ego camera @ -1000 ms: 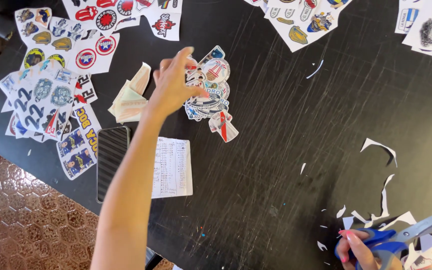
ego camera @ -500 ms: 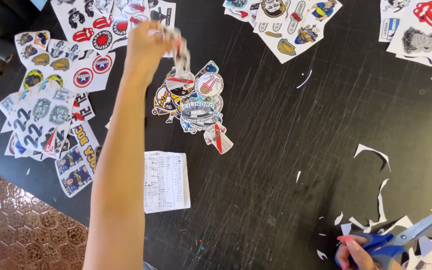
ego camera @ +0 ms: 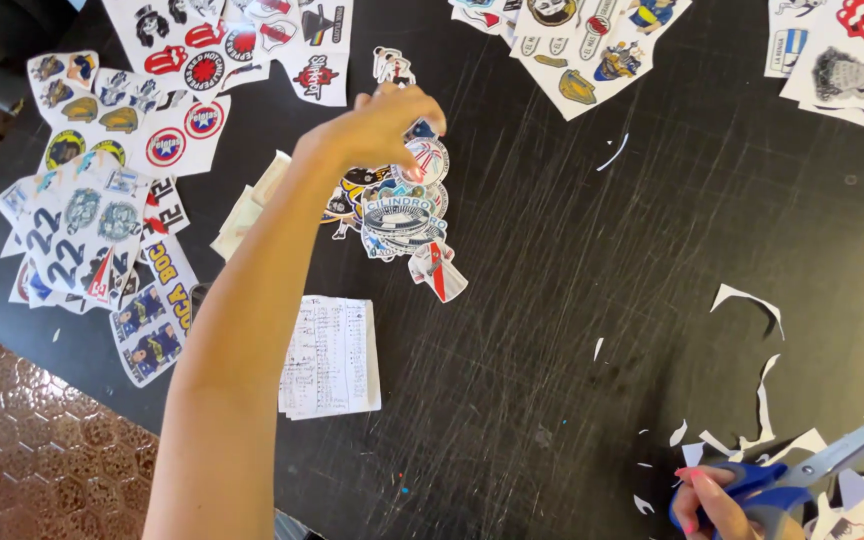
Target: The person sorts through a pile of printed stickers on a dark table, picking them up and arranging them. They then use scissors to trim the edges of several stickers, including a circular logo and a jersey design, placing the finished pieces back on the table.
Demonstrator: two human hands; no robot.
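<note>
My left hand reaches far across the black table and hovers at the top edge of a pile of cut-out stickers. Its fingers are curled downward and I see it from the back, so whatever is under them is hidden. A small cut-out sticker lies just beyond the fingertips. At the bottom right, my right hand grips blue-handled scissors, whose blades point up and right over paper offcuts.
Uncut sticker sheets are spread along the left side, with more sheets at the top and the top right. A folded printed paper lies near my forearm. White paper scraps litter the right. The table edge runs diagonally above the brown tiled floor.
My left hand lifted a sticker off the pile, carried it up and away, and now sits back down by the pile's top edge. The right hand with the scissors has stayed put.
</note>
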